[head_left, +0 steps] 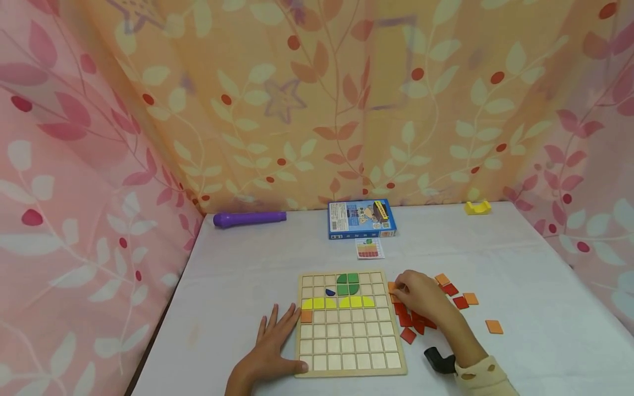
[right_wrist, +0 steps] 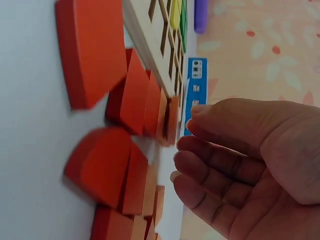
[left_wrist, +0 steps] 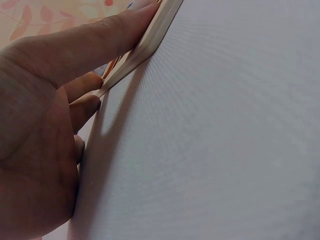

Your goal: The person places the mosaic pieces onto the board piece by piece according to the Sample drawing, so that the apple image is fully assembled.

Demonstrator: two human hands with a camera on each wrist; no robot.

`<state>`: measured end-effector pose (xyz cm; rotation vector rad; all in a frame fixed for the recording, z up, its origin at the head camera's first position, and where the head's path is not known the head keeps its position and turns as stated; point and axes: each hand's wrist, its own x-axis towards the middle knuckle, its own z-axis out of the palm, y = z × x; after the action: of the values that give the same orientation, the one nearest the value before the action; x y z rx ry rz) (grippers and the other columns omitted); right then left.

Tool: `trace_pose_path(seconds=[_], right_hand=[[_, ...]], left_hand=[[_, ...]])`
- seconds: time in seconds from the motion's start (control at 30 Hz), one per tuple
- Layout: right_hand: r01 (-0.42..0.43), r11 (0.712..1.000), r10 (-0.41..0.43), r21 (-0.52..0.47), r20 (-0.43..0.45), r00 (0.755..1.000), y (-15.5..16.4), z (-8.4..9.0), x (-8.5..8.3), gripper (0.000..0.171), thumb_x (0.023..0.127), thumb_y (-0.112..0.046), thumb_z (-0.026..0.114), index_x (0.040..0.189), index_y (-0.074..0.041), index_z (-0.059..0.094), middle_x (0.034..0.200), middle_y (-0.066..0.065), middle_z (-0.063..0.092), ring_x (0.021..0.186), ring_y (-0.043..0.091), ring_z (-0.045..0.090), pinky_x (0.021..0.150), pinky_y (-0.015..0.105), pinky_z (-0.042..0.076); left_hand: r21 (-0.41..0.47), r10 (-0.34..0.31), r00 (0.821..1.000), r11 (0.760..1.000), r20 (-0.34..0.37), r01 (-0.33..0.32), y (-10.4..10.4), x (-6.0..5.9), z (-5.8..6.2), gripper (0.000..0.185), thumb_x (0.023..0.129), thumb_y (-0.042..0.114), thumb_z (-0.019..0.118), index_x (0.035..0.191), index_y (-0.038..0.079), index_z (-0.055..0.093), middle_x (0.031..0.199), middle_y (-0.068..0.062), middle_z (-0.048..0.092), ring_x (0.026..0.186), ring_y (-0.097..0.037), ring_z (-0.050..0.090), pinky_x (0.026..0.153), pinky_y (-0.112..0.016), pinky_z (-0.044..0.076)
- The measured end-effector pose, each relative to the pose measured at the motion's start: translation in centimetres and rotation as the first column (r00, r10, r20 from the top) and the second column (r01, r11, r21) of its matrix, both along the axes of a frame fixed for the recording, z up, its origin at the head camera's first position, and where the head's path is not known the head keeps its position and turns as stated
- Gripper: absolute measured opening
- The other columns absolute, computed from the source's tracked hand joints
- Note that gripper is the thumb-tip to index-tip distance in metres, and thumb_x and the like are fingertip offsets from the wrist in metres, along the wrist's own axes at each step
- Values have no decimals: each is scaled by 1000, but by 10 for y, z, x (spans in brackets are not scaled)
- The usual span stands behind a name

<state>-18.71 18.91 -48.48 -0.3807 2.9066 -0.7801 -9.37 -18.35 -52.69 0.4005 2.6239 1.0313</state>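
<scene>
As LH [head_left: 269, 347] touches board [head_left: 348, 346] — RH [head_left: 421, 295] nr tiles [head_left: 405, 320]

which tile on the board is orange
The orange square tile in the leftmost column, fourth row down, of the wooden grid board; the board's yellow tiles, green tiles and dark blue tile differ in colour.

six yellow tiles [head_left: 356, 301], four green tiles [head_left: 353, 278], one blue tile [head_left: 330, 292], one board [head_left: 346, 346], one box [head_left: 342, 215], one card [head_left: 370, 249], one microphone [head_left: 250, 219] showing
</scene>
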Motion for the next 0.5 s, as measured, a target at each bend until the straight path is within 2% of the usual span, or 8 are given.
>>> trace_pose_path(seconds=[0.13, 0.33, 0.5], right_hand=[[-16, 1000, 16, -4, -15, 1000, -3, -1, 0, 7, 87, -11, 77, 91, -8, 73, 78, -2, 56, 71, 15, 51, 66, 30, 51], [46, 998, -46, 41, -6, 999, 1, -4, -4, 25, 85, -13, 79, 107, -3, 74, 87, 4, 60, 75, 17, 53, 69, 32, 55], [38, 997, -38, 67, -2, 999, 2, -10, -7, 22, 86, -16, 80, 104, -3, 75, 85, 4, 58, 75, 17, 52, 70, 33, 56]], left_hand=[[2, -2, 1000, 1000, -6, 2, 1, -1, 1, 117, 68, 55, 86, 161, 18, 25, 166, -5, 16, 151, -38, -13, 114, -62, -13], [-1, -8, 1000, 1000, -8, 8, 2, -1, 0, 117, 68, 56, 85, 161, 18, 25, 166, -5, 17, 151, -38, -12, 114, -62, -12], [-9, -1, 1000, 1000, -8, 1, 0, -1, -2, 117, 67, 57, 85, 161, 18, 25, 166, -5, 17, 151, -38, -12, 114, -62, -12]])
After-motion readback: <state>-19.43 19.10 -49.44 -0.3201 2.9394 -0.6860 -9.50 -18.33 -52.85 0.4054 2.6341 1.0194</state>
